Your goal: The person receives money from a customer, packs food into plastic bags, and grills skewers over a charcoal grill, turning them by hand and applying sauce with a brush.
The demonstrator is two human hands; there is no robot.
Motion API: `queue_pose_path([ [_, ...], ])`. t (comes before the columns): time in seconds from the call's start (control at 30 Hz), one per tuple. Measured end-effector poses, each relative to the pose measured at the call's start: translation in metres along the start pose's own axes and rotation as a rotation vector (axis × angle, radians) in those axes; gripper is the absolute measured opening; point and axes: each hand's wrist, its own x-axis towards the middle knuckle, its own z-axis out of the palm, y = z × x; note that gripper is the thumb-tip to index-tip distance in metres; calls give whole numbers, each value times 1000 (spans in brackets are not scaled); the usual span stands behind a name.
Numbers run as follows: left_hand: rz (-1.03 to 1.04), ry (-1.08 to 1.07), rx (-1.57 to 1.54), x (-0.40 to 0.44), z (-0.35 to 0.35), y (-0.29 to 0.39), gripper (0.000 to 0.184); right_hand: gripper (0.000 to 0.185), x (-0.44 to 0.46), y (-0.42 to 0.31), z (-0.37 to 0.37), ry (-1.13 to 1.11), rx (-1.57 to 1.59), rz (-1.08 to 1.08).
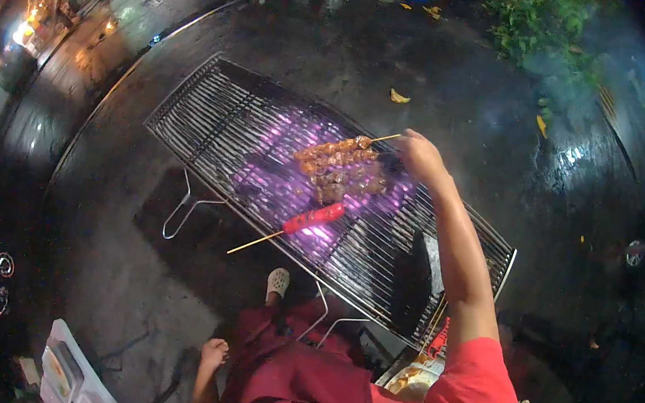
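My right hand is closed, pinching the bare end of a wooden stick at the far side of the grill. That stick belongs to a meat skewer with browned, glossy pieces, over the glowing coals. Right beside it lie darker pieces of grilled meat; whether they are on sticks I cannot tell. Nearer to me, a red hotdog on a stick rests on the bars, its stick poking out past the near edge. My left hand hangs low by my side with curled fingers, away from the grill, and nothing shows in it.
Wire handles stick out from the grill's near side. A dark flat piece lies on its right end. At lower left stands a white surface with a tray. A container sits by my right side. Wet pavement surrounds the grill.
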Motion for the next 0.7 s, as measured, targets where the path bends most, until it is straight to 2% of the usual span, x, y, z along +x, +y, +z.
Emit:
queue_pose_path([
  [0.03,0,13,16,5,-3,-6,7,16,2,-3,2,-22,-42,-28],
  [0.13,5,49,31,10,-9,-10,12,15,14,-27,-20,-318,-69,132],
  [0.23,16,78,-1,0,-8,-7,14,13,8,-7,-8,27,59,-122],
  [0.33,65,69,34,-6,-6,-11,11,12,14,3,-12,-201,-70,-118],
  [0.37,112,39,73,-7,-7,-11,10,14,14,12,0,-192,-117,-192],
  [0.47,153,-35,130,-1,-8,-17,8,16,8,10,6,-119,3,-156],
  [0.57,167,-62,158,12,-11,-28,6,18,8,-5,-9,-153,3,-67],
  [0.6,177,-63,166,10,-11,-24,6,18,11,-8,-8,-91,27,-31],
  [0.67,101,23,90,5,-6,-17,5,18,17,-14,-7,37,73,46],
  [0.7,65,64,56,1,-3,-11,5,18,21,-15,-2,50,46,18],
])
